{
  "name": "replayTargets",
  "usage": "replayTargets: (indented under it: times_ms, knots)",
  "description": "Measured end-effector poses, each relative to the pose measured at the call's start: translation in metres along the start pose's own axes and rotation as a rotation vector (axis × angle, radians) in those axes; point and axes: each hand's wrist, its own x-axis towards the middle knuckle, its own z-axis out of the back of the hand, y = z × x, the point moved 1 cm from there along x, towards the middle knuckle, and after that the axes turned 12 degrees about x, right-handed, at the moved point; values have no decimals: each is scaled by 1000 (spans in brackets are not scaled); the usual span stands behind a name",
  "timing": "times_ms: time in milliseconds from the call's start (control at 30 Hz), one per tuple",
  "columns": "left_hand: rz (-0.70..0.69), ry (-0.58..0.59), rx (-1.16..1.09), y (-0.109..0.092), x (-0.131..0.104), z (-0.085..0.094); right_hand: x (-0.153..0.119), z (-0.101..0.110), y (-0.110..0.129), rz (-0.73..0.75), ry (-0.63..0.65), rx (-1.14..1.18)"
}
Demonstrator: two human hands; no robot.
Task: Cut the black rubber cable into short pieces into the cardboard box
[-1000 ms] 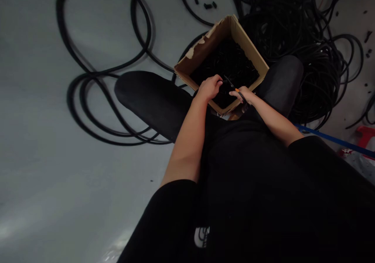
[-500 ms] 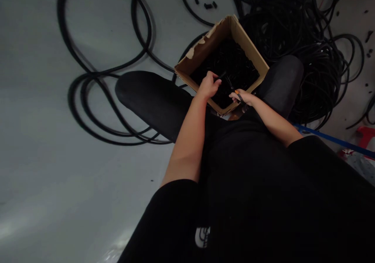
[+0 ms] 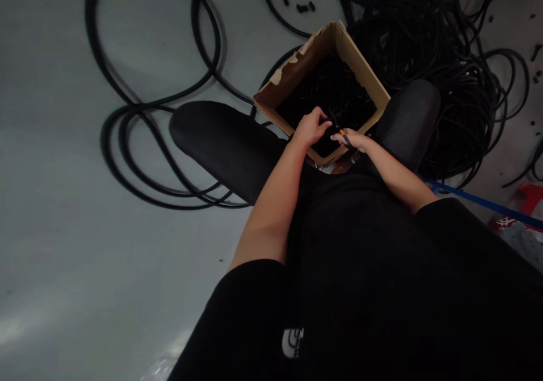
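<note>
My right hand (image 3: 353,139) is closed round scissors (image 3: 341,131) with dark handles and an orange part; the blades point up and to the left over the cardboard box (image 3: 363,67). Close to the blades, my left hand (image 3: 311,128) pinches a piece of black hose (image 3: 328,120), mostly hidden by the fingers and dark against what lies behind it. Many short black pieces (image 3: 326,87) fill the bottom of the box, which stands between my legs with a torn upper rim.
A big tangled heap of black hose (image 3: 407,36) lies behind and right of the box. Loose hose loops (image 3: 144,109) spread over the grey floor at left. Several short cut pieces (image 3: 302,8) lie beyond the box. A blue strap (image 3: 483,201) runs along the right.
My left hand has moved right, bringing its fingertips and the hose piece up to the scissors. My right hand stays almost in place.
</note>
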Motion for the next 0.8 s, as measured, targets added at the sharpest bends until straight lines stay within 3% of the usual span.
replayTargets:
  times_ms: [100, 233, 500, 800]
  knots:
    - [-7, -17, -20, 7, 3, -5, 0, -2, 0, -46, -61, 60]
    - [11, -13, -28, 15, 7, -10, 4, -3, -3, -50, -51, 103]
    - [-17, 12, -36, -3, -1, 0, 6, -1, -6, -75, -37, 122]
    - [-60, 8, -27, -4, -5, 1, 13, -2, -13, -110, -26, 204]
